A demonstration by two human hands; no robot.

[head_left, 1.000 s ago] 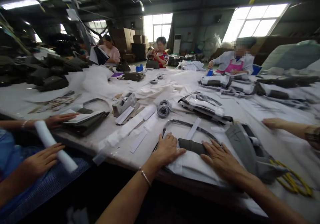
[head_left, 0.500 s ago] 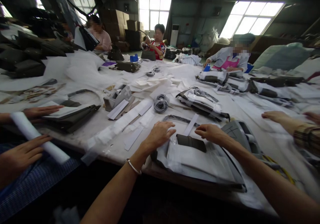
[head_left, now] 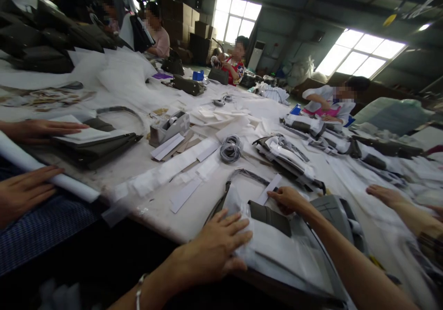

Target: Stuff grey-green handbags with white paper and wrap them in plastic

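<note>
A dark olive handbag lies at the table edge before me, its front covered by white wrapping sheet. My left hand rests on the left part of that wrapping, fingers spread flat. At the bag's top right, my right hand is closed, thumb and finger pinching the end of the wrapped handle. That handle arches away across the table. A white paper strip lies beside my right fingertips.
A grey tape dispenser stands right of the bag; another dispenser stands farther left. A coil of grey cord and a wrapped bag lie beyond. Co-workers' hands are at left and right.
My left hand has come down and nearer me, from above the bag's top onto its wrapping. My right hand has closed on the handle's end. The view has tilted and shifted.
</note>
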